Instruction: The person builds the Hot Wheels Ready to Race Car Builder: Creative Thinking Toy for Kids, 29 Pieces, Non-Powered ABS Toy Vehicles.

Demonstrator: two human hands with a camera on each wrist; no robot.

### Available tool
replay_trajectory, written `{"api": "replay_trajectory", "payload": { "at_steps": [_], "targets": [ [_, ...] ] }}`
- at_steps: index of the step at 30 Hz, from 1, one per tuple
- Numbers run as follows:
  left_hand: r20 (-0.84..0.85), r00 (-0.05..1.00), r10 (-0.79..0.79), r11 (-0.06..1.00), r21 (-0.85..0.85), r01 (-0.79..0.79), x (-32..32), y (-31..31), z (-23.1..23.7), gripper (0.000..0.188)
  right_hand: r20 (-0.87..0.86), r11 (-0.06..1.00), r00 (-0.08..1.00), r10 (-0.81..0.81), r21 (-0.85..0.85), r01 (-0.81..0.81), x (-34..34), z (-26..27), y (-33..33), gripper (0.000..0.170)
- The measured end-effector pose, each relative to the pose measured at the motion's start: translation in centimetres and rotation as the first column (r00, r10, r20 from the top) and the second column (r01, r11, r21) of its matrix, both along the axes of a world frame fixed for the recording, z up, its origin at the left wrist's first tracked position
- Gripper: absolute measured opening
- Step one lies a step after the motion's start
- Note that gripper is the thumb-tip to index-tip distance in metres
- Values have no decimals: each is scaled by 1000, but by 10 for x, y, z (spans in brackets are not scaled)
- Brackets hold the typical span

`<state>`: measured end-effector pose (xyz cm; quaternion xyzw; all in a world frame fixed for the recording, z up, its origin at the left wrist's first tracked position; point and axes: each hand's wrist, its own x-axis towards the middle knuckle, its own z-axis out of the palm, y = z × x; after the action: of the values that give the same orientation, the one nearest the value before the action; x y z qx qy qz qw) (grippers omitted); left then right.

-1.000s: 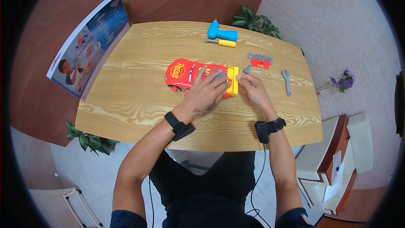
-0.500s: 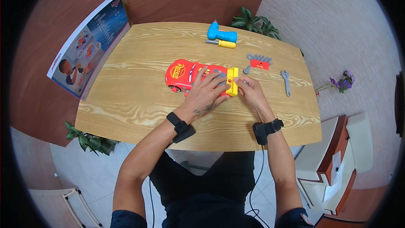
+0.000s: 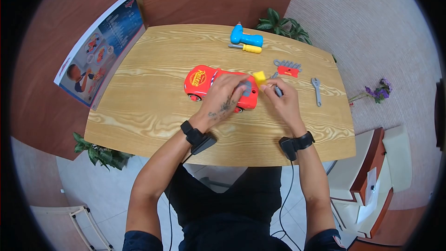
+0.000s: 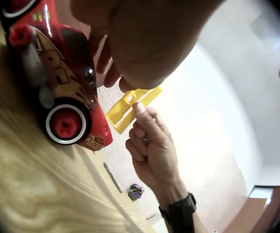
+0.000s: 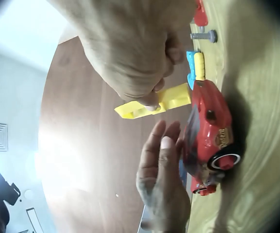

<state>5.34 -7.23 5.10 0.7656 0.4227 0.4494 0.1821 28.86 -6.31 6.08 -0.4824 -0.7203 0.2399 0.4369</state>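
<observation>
The red toy car (image 3: 200,80) stands on the wooden table, its rear deck with a dark hole uncovered. Above and beside that end, my right hand (image 3: 284,103) pinches a yellow spoiler piece (image 3: 259,77); the left wrist view shows the yellow piece (image 4: 122,112) lifted off the car, thumb against it. My left hand (image 3: 222,99) is over the middle of the car, fingers relaxed; in the right wrist view this hand (image 5: 164,179) is beside the car (image 5: 210,116), not on the yellow piece. Whether its fingertips touch the car is unclear.
A blue toy drill (image 3: 246,38) and yellow screwdriver (image 3: 251,48) lie at the back. Right of the car are grey bolts, a red plate (image 3: 288,71) and a grey wrench (image 3: 317,92). A printed box (image 3: 103,49) stands at the left edge.
The yellow piece has come up off the rear of the car in my right hand. My left hand has drawn back from that end, its fingers less spread.
</observation>
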Motion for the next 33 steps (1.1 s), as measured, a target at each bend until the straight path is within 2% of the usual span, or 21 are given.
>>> {"api": "replay_trajectory", "payload": {
  "at_steps": [1, 3, 4, 6, 7, 9, 12, 26, 28, 31, 32, 33],
  "targets": [
    [-1, 1000, 0, 1000, 0, 0, 0, -1, 5, 32, 60, 980, 996, 63, 185, -73, 1, -1, -1, 15],
    [50, 999, -22, 993, -111, 27, 0, -2, 13, 30, 105, 972, 992, 71, 215, -92, 4, -11, 1, 15],
    [48, 999, -23, 993, -112, 28, 0, -1, 11, 30, 152, 963, 985, 77, 244, -113, 6, -16, 1, 15],
    [-119, 992, -50, 997, 59, 57, 0, 1, 0, 27, 171, 970, 983, 73, 217, -110, 11, -25, 0, 16],
    [-120, 992, -49, 997, 58, 56, 0, 1, -4, 27, 191, 975, 979, 72, 192, -109, 11, -27, 0, 16],
    [-242, 969, -45, 976, 196, 94, 0, 0, -14, 25, 181, 974, 981, 71, 200, -108, 12, -31, 0, 17],
    [-281, 959, -29, 966, 239, 99, 0, -3, -17, 23, 152, 973, 986, 72, 205, -103, 12, -34, 0, 18],
    [-328, 945, -14, 962, 252, 102, 1, -5, -16, 26, 148, 976, 983, 109, 172, -134, 14, -28, 0, 18],
    [-327, 945, -14, 964, 246, 99, 0, -5, -16, 26, 229, 953, 965, 129, 240, -184, 16, -20, 3, 17],
    [-323, 946, -17, 961, 255, 105, -1, -3, -18, 30, 299, 956, 952, 72, 251, -151, 20, -1, 2, 17],
    [-325, 946, -13, 968, 233, 93, -1, -4, -18, 32, 300, 956, 951, 73, 251, -152, 20, 3, 5, 17],
    [-327, 945, -9, 974, 211, 82, -2, -4, -18, 35, 275, 936, 961, 33, 329, -126, 19, 6, 11, 17]
  ]
}}
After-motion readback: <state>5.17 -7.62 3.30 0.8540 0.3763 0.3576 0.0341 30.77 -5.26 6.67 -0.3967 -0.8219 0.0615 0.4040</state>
